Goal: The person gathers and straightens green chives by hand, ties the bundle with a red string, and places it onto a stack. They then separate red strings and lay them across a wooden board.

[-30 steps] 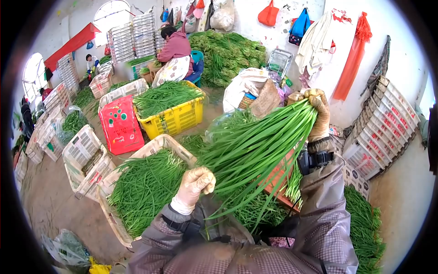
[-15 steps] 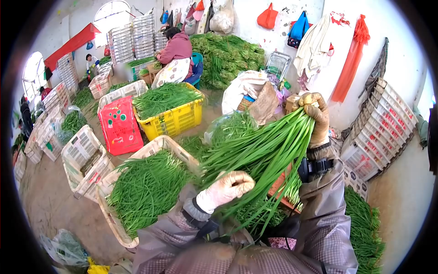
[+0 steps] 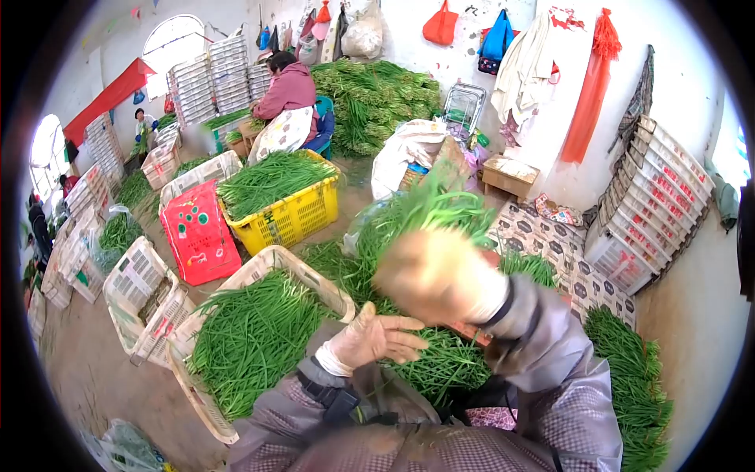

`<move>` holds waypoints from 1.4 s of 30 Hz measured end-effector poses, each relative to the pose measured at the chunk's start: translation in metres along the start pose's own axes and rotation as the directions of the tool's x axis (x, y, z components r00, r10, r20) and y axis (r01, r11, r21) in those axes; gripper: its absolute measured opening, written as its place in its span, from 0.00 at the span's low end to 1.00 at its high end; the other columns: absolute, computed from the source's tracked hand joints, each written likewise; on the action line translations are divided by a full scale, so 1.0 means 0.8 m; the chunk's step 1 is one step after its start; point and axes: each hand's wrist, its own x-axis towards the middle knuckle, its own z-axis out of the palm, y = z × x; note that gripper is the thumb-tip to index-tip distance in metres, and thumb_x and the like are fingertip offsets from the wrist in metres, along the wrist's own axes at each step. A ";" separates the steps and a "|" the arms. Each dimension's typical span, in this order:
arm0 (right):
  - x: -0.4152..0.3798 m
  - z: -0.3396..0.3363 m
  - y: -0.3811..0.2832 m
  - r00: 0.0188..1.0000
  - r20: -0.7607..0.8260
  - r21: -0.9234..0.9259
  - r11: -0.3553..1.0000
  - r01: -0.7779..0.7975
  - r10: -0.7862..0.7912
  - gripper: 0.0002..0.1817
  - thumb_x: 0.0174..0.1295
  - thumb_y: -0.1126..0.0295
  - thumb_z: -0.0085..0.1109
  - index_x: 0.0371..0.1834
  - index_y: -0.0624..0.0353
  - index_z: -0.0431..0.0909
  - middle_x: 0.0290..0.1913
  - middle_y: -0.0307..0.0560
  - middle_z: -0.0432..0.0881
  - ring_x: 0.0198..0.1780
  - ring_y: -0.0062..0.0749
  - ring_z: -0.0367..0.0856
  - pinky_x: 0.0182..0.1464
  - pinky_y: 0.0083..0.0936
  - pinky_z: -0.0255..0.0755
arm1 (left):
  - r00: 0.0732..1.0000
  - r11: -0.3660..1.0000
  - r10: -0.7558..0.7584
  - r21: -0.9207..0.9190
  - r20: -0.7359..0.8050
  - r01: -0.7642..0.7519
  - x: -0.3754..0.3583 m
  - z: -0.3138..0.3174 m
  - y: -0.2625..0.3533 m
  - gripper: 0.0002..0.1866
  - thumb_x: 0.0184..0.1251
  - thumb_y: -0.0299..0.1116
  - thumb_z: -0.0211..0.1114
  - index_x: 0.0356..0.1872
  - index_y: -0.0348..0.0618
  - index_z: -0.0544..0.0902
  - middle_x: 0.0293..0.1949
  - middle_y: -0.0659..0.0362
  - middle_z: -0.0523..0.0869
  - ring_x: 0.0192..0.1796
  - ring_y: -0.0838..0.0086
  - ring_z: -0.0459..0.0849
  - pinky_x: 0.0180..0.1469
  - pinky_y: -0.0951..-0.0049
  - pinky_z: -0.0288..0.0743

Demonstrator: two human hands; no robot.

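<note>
My right hand (image 3: 440, 275), in a soiled glove and smeared by motion, is closed on a bunch of garlic chives (image 3: 444, 206). The blurred leaves spread up and away from the fist, and the gripped ends are hidden. Just left of it and a little lower, my left hand (image 3: 379, 338) is open in a pale glove, its fingers spread and nothing in them. Under both hands lie loose chives (image 3: 440, 366) on my lap, beside a reddish-brown board (image 3: 469, 333) that is partly covered. To the left, a white plastic crate (image 3: 311, 277) is heaped with chives.
A yellow crate (image 3: 295, 222) full of chives stands ahead, next to a red bag (image 3: 200, 232). Stacked white crates (image 3: 653, 208) lean at the right wall. Chives (image 3: 625, 393) lie along my right side. A co-worker (image 3: 287, 98) sits farther back by a large chive pile (image 3: 377, 102).
My right hand has swung the chives left and down from the upper right, and the leaves now point upward. My left hand has opened and moved slightly left. The view has shifted a little.
</note>
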 end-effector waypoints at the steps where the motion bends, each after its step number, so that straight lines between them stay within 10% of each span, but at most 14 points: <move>1: -0.006 0.024 -0.015 0.976 0.202 0.014 0.997 0.074 -0.075 0.10 0.46 0.66 0.61 0.33 0.52 0.78 0.37 0.43 0.80 0.39 0.39 0.81 0.37 0.34 0.79 | 0.999 0.996 -0.014 -0.085 0.046 0.018 0.009 0.003 -0.002 0.43 0.68 0.69 0.44 0.60 0.34 0.75 0.48 0.50 0.87 0.42 0.71 0.86 0.44 0.73 0.79; 6: -0.067 0.135 -0.090 0.863 0.337 0.002 0.917 0.399 -0.376 0.11 0.48 0.59 0.58 0.29 0.52 0.75 0.31 0.39 0.74 0.36 0.34 0.75 0.40 0.30 0.72 | 0.986 0.941 -0.081 -0.316 0.148 0.125 0.007 -0.006 -0.025 0.38 0.67 0.63 0.48 0.58 0.34 0.75 0.47 0.50 0.87 0.42 0.70 0.86 0.45 0.72 0.79; 13: -0.094 0.179 -0.096 0.926 0.204 0.495 0.849 0.183 -0.318 0.13 0.56 0.59 0.58 0.26 0.57 0.75 0.34 0.44 0.77 0.43 0.40 0.77 0.48 0.33 0.69 | 0.983 0.847 -0.127 -0.500 0.135 0.179 -0.023 -0.023 -0.055 0.32 0.64 0.55 0.54 0.56 0.34 0.76 0.45 0.50 0.86 0.42 0.69 0.85 0.45 0.70 0.79; 19: -0.092 0.186 -0.099 0.988 0.136 0.899 0.428 -0.090 -0.077 0.05 0.63 0.71 0.58 0.34 0.59 0.81 0.36 0.47 0.82 0.42 0.42 0.79 0.51 0.36 0.68 | 0.983 0.766 -0.133 -0.616 0.123 0.181 -0.045 -0.032 -0.064 0.28 0.62 0.47 0.59 0.55 0.34 0.76 0.43 0.51 0.86 0.41 0.68 0.85 0.46 0.68 0.80; 26: -0.090 0.136 -0.086 0.979 0.135 0.948 0.268 -0.173 0.154 0.04 0.64 0.71 0.62 0.38 0.59 0.81 0.41 0.43 0.83 0.47 0.38 0.79 0.52 0.35 0.71 | 0.989 0.722 -0.136 -0.678 0.055 0.137 -0.042 -0.028 -0.078 0.24 0.59 0.39 0.65 0.53 0.34 0.77 0.41 0.51 0.85 0.41 0.67 0.84 0.47 0.67 0.80; 29: -0.109 0.089 -0.053 0.898 0.414 0.877 0.199 -0.437 0.148 0.07 0.65 0.69 0.63 0.36 0.62 0.84 0.31 0.44 0.86 0.31 0.28 0.84 0.37 0.24 0.77 | 0.990 0.806 -0.060 -0.592 -0.125 -0.026 -0.029 -0.040 -0.095 0.27 0.57 0.38 0.68 0.55 0.32 0.76 0.42 0.50 0.85 0.42 0.65 0.84 0.48 0.65 0.81; 34: -0.169 0.075 -0.008 0.366 0.863 0.449 -0.197 -0.872 0.348 0.21 0.72 0.56 0.56 0.38 0.68 0.84 0.33 0.46 0.86 0.31 0.28 0.85 0.37 0.25 0.80 | 0.984 0.862 -0.052 -0.505 -0.170 -0.041 -0.025 -0.074 -0.109 0.34 0.53 0.38 0.70 0.60 0.30 0.73 0.45 0.47 0.84 0.46 0.62 0.84 0.54 0.64 0.79; 36: -0.183 0.086 0.009 0.218 0.929 0.269 -0.141 -0.953 0.299 0.31 0.71 0.44 0.51 0.43 0.67 0.84 0.34 0.47 0.87 0.34 0.30 0.86 0.38 0.26 0.81 | 0.979 0.860 -0.090 -0.510 -0.185 -0.017 -0.023 -0.075 -0.108 0.34 0.52 0.38 0.71 0.59 0.31 0.73 0.45 0.48 0.84 0.46 0.63 0.84 0.55 0.65 0.79; 42: -0.209 0.131 0.014 0.360 0.839 0.497 -0.307 -0.812 0.408 0.40 0.67 0.38 0.53 0.66 0.65 0.68 0.54 0.53 0.81 0.52 0.37 0.82 0.53 0.31 0.78 | 0.929 0.903 -0.143 -0.429 -0.341 -0.018 -0.018 -0.057 -0.098 0.29 0.53 0.38 0.71 0.56 0.36 0.77 0.42 0.50 0.87 0.41 0.66 0.87 0.47 0.66 0.84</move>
